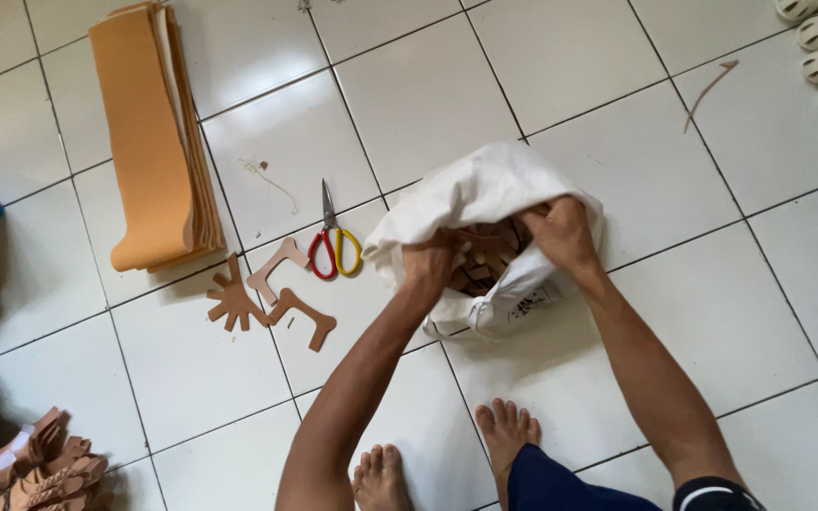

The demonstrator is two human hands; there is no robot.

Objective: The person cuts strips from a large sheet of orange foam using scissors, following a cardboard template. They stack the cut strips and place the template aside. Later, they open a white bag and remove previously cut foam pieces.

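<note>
Right of the scissors (pixel 334 246), both hands grip the white bag (pixel 485 189) at its mouth, left hand (pixel 428 265) pinching the near rim, right hand (pixel 560 232) clenched on the far rim, brown cutouts (pixel 481 262) between them.

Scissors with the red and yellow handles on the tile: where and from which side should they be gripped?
Take the red-and-yellow-handled scissors by the loops, reaching from the person's side. They lie flat, blades shut and pointing away, loops nearest the left hand, clear of the white cloth bag.
</note>
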